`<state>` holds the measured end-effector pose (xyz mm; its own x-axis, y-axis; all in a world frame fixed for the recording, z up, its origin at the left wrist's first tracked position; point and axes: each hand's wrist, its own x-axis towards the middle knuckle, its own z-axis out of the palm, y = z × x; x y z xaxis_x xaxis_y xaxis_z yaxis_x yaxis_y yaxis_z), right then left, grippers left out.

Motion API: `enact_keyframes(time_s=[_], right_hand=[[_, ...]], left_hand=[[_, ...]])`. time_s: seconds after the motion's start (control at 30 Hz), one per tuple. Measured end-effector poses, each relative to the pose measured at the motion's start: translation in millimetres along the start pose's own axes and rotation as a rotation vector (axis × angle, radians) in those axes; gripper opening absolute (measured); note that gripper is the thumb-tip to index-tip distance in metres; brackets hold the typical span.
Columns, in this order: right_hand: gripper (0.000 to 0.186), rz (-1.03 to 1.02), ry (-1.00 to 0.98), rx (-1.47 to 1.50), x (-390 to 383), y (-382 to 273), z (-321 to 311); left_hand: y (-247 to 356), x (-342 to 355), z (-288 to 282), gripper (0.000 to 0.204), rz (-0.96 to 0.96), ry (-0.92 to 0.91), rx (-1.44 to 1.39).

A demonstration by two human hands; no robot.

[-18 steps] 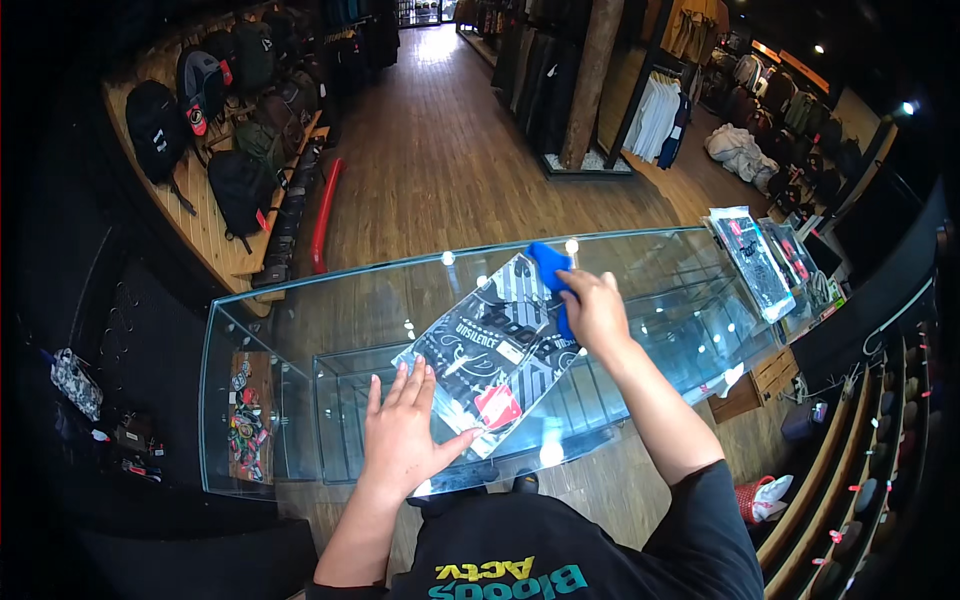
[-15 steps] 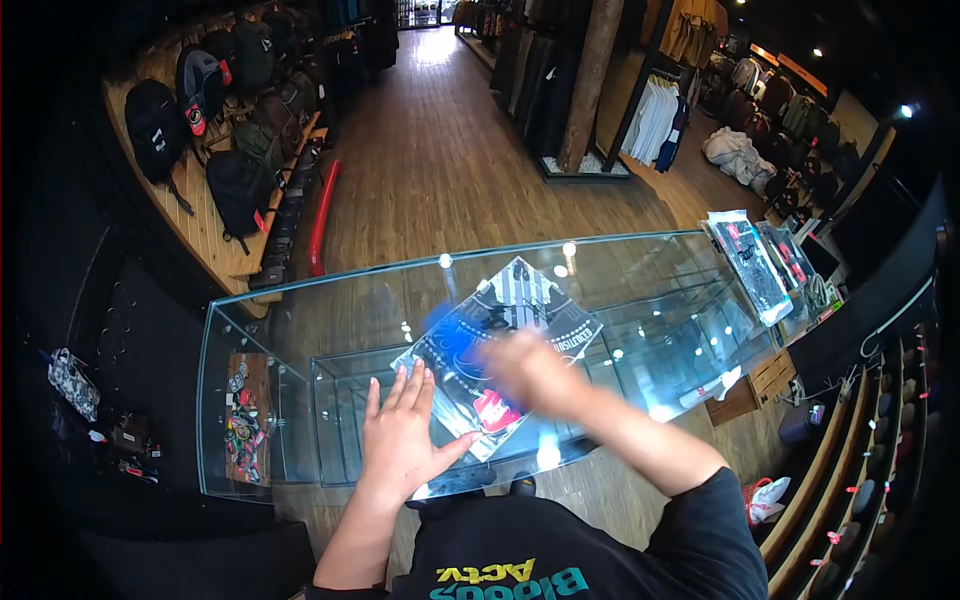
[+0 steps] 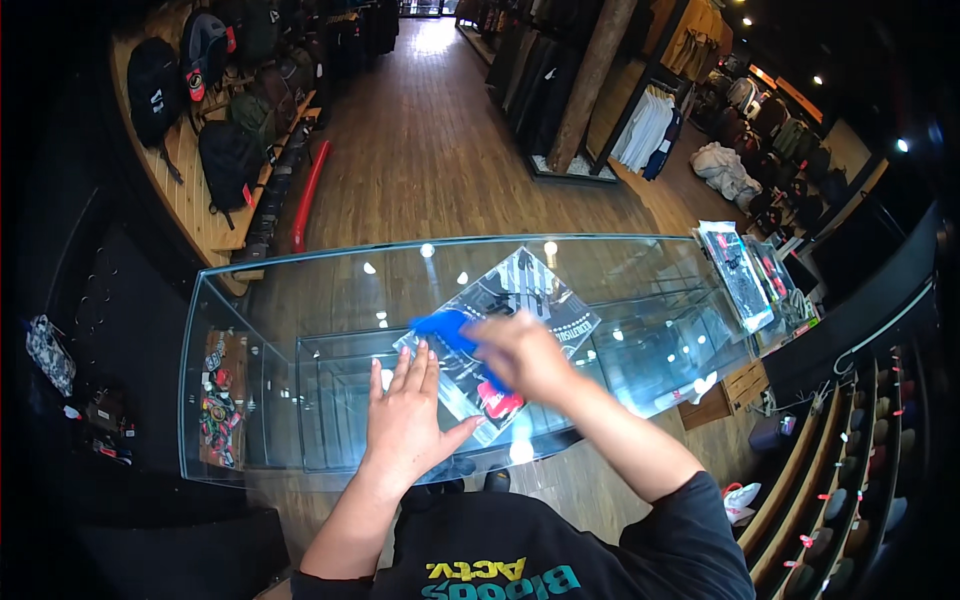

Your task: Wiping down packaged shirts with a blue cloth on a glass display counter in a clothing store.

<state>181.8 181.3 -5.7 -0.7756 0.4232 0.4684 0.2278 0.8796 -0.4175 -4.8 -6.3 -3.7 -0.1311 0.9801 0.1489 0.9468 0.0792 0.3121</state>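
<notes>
A clear-wrapped black and white patterned package [image 3: 535,300] with a red tag lies diagonally on the glass counter [image 3: 270,290]. My left hand [image 3: 405,420] rests flat with fingers spread on the package's left edge and the glass beside it, holding nothing. My right hand [image 3: 520,355], slightly blurred, grips a blue cloth [image 3: 445,328] over the middle of the package, close to my left fingertips. The cloth covers part of the pattern.
Wrapped packages [image 3: 735,275] stand at the counter's right end. Small colourful items [image 3: 220,415] show inside its left end. Backpacks [image 3: 155,95] line the left shelves, a red tube [image 3: 310,195] lies along them, and hanging clothes [image 3: 645,130] stand right of a wooden pillar.
My right hand has swept the blue cloth from the package's upper right corner leftward and down toward my left hand. The left hand stays on the package. The whole view has shifted slightly.
</notes>
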Motion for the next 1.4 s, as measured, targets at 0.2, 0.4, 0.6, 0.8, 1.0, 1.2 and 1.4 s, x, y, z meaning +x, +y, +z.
enact_keyframes(time_s=[0.2, 0.4, 0.6, 0.8, 1.0, 1.2, 1.4], right_hand=[[0.035, 0.524, 0.254, -0.523, 0.1, 109.5, -70.7], [0.038, -0.044, -0.073, -0.027, 30.3, -12.5, -0.6], [0.034, 0.610, 0.140, -0.552, 47.3, 108.5, -40.4], [0.048, 0.863, 0.092, -0.712, 4.1, 108.9, -68.7], [0.060, 0.271, 0.083, -0.310, -25.9, 25.5, -66.3], [0.102, 0.074, 0.023, -0.038, -30.1, -11.9, -83.5], [0.026, 0.271, -0.035, 0.782, -94.2, -0.4, -127.0]], left_hand=[[9.2, 7.5, 3.6, 0.111, 0.072, -0.003, 0.010], [6.2, -2.8, 4.2, 0.112, 0.024, -0.052, 0.081], [15.0, -3.2, -1.5, 0.110, 0.037, -0.119, 0.089], [-3.5, -11.4, 7.8, 0.093, 0.102, 0.077, -0.040], [-9.5, -13.4, -31.2, 0.039, 0.139, 0.052, -0.231], [19.7, -0.3, -98.7, 0.049, 0.401, 0.305, -0.268], [103.6, 35.3, -79.2, 0.041, 0.294, 0.527, -0.911]])
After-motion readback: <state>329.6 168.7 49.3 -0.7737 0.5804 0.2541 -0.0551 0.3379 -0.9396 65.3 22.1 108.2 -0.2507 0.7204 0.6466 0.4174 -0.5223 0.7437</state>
